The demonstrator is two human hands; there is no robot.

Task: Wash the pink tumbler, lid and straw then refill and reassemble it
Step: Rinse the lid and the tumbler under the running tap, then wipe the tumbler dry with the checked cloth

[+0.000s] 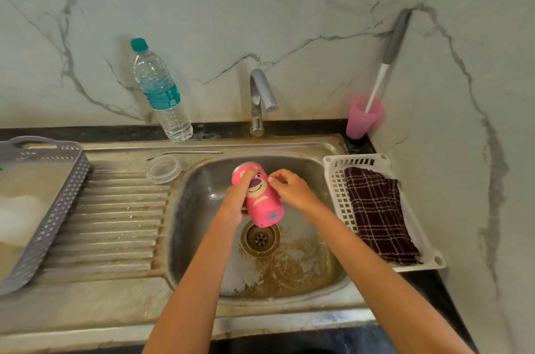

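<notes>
The pink tumbler (260,197) with a bear face is held tilted over the steel sink (304,272), its mouth pointing away from me and its base toward me above the drain. My left hand (237,197) grips its left side with fingers curled over the body. My right hand (292,188) touches its right side, fingertips against the pink wall. The clear lid (164,169) lies on the drainboard at the sink's left corner. The metal straw (185,153) lies behind the lid, along the sink's back ledge.
A tap (262,98) stands behind the sink, with no water running. A water bottle (160,93) stands at back left, a pink cup (363,117) with a brush at back right. A white basket (335,180) with a checked cloth sits right; a grey tray (55,209) sits left.
</notes>
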